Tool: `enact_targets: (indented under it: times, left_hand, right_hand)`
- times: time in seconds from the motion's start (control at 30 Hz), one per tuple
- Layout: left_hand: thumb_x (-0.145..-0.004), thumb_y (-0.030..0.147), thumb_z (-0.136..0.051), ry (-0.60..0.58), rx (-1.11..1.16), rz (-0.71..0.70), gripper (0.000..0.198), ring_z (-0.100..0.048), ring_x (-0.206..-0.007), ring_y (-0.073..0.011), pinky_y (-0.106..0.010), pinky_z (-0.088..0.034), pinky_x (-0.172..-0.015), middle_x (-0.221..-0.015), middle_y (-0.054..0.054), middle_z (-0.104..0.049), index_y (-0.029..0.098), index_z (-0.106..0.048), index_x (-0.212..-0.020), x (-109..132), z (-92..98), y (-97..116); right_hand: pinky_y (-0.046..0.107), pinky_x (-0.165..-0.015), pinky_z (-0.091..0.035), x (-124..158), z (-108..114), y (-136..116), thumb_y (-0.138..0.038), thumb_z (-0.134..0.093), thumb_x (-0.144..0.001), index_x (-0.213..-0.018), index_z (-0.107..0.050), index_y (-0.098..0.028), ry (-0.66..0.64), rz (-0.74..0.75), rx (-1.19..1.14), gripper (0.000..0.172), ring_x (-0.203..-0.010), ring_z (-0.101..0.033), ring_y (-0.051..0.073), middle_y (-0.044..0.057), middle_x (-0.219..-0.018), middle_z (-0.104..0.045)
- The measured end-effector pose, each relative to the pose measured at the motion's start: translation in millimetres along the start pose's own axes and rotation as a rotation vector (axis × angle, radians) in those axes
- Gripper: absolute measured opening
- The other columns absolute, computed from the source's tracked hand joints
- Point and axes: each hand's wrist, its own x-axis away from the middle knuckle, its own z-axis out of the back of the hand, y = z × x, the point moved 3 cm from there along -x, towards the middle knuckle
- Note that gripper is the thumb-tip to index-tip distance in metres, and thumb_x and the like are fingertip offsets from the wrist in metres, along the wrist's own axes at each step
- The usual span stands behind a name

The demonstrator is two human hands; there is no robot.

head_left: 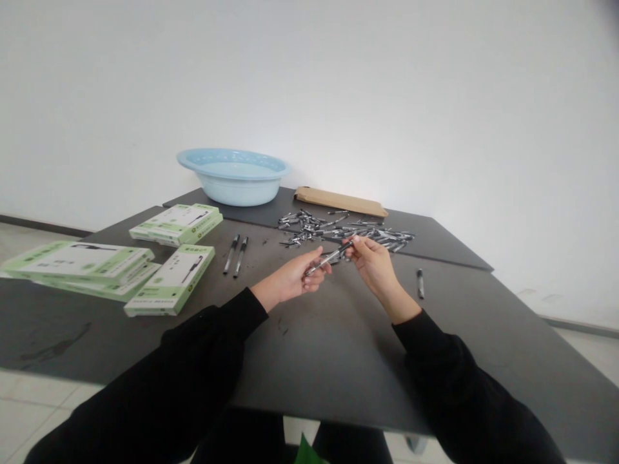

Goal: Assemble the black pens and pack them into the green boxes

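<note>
Both my hands are raised a little above the dark table (338, 348) and hold one slim pen (330, 256) between them. My left hand (293, 278) pinches the pen's near end. The far end is gripped by my right hand (371, 263), fingers closed round the cap. Just behind the hands lies a heap of several loose pen parts (338, 230). Two assembled pens (236, 253) lie side by side to the left of my hands. A single pen (420, 282) lies to the right of my right wrist.
Several green-and-white boxes (171, 279) are stacked and spread at the table's left. A light blue basin (235, 175) stands at the back, with a flat brown envelope (341, 202) beside it. A white wall rises behind the table.
</note>
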Motion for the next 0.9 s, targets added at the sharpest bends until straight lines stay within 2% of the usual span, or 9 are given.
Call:
enact_targets:
  times: [0.1, 0.17, 0.3, 0.37, 0.47, 0.57, 0.73, 0.8, 0.9]
  left_hand:
    - [-0.079, 0.043, -0.072, 0.058, -0.042, -0.055, 0.032, -0.022, -0.042, -0.0038, -0.020, -0.017, -0.043, -0.048, 0.009, -0.029, 0.013, -0.063, -0.076, -1.3, 0.9, -1.2]
    - [-0.074, 0.038, -0.078, 0.099, -0.073, -0.089, 0.029, -0.022, -0.042, -0.0036, -0.020, -0.016, -0.043, -0.048, 0.009, -0.030, 0.013, -0.064, -0.077, -1.6, 2.0, -2.1]
    - [-0.080, 0.051, -0.067, 0.081, -0.002, -0.024, 0.039, -0.020, -0.042, -0.0047, -0.021, -0.016, -0.042, -0.049, 0.009, -0.029, 0.012, -0.068, -0.082, -1.3, 2.8, -3.6]
    - [-0.082, 0.050, -0.064, 0.062, 0.009, -0.009, 0.039, -0.019, -0.042, -0.0050, -0.021, -0.017, -0.042, -0.048, 0.009, -0.027, 0.011, -0.069, -0.083, -1.3, 3.1, -2.9]
    - [-0.076, 0.042, -0.073, 0.124, -0.067, -0.056, 0.031, -0.022, -0.043, -0.0046, -0.020, -0.017, -0.043, -0.048, 0.009, -0.028, 0.011, -0.070, -0.082, -2.3, 5.6, -2.1]
    - [-0.070, 0.041, -0.079, 0.189, -0.122, -0.082, 0.033, -0.025, -0.044, -0.0046, -0.020, -0.017, -0.043, -0.050, 0.008, -0.032, 0.012, -0.068, -0.080, -3.5, 7.1, -3.7]
    - [-0.082, 0.054, -0.062, 0.029, -0.041, 0.042, 0.044, -0.017, -0.041, -0.0050, -0.021, -0.014, -0.040, -0.048, 0.009, -0.026, 0.011, -0.067, -0.080, -3.2, 2.8, -7.8]
    - [-0.081, 0.050, -0.065, 0.032, -0.056, 0.001, 0.038, -0.018, -0.041, -0.0050, -0.021, -0.016, -0.041, -0.047, 0.009, -0.026, 0.011, -0.068, -0.079, -2.4, 3.1, -5.4]
    - [-0.072, 0.047, -0.075, 0.108, -0.168, -0.062, 0.037, -0.025, -0.042, -0.0050, -0.021, -0.021, -0.043, -0.046, 0.008, -0.033, 0.011, -0.070, -0.080, -1.9, 4.9, -2.9]
  right_hand:
    - [0.028, -0.063, -0.052, -0.1, 0.1, -1.1, -0.045, -0.084, -0.066, -0.078, -0.071, -0.018, -0.005, -0.002, 0.003, 0.032, -0.062, -0.059, 0.011, 0.005, -0.085, -0.073]
    - [0.028, -0.062, -0.052, 0.3, -0.5, -1.8, -0.045, -0.084, -0.066, -0.078, -0.071, -0.018, -0.004, -0.009, 0.004, 0.032, -0.061, -0.058, 0.011, 0.005, -0.085, -0.073]
    - [0.028, -0.063, -0.050, 1.6, -1.7, -0.6, -0.046, -0.082, -0.068, -0.076, -0.073, -0.018, -0.009, -0.006, 0.030, 0.031, -0.062, -0.058, 0.011, 0.005, -0.081, -0.072]
    - [0.028, -0.063, -0.050, 1.9, -1.6, 0.9, -0.048, -0.081, -0.069, -0.076, -0.074, -0.019, -0.011, -0.001, 0.054, 0.031, -0.063, -0.058, 0.011, 0.004, -0.079, -0.071]
    - [0.027, -0.063, -0.049, 2.3, -1.5, 2.4, -0.051, -0.081, -0.068, -0.076, -0.074, -0.020, -0.007, -0.008, 0.077, 0.033, -0.065, -0.058, 0.012, 0.003, -0.079, -0.070]
    - [0.027, -0.063, -0.048, 3.5, -2.7, 1.4, -0.051, -0.081, -0.067, -0.076, -0.074, -0.020, -0.002, -0.015, 0.099, 0.033, -0.065, -0.058, 0.012, 0.003, -0.080, -0.071]
    - [0.027, -0.061, -0.047, 4.9, -4.3, -1.7, -0.052, -0.081, -0.067, -0.076, -0.073, -0.020, 0.012, -0.005, 0.125, 0.035, -0.065, -0.056, 0.013, 0.003, -0.077, -0.070]
    - [0.027, -0.061, -0.046, 4.8, -4.3, -1.4, -0.053, -0.080, -0.067, -0.077, -0.072, -0.020, 0.008, -0.012, 0.140, 0.035, -0.066, -0.056, 0.013, 0.003, -0.078, -0.070]
    - [0.027, -0.062, -0.046, 4.7, -4.0, 0.4, -0.054, -0.080, -0.067, -0.075, -0.071, -0.021, -0.003, -0.021, 0.146, 0.035, -0.067, -0.056, 0.013, 0.003, -0.082, -0.071]
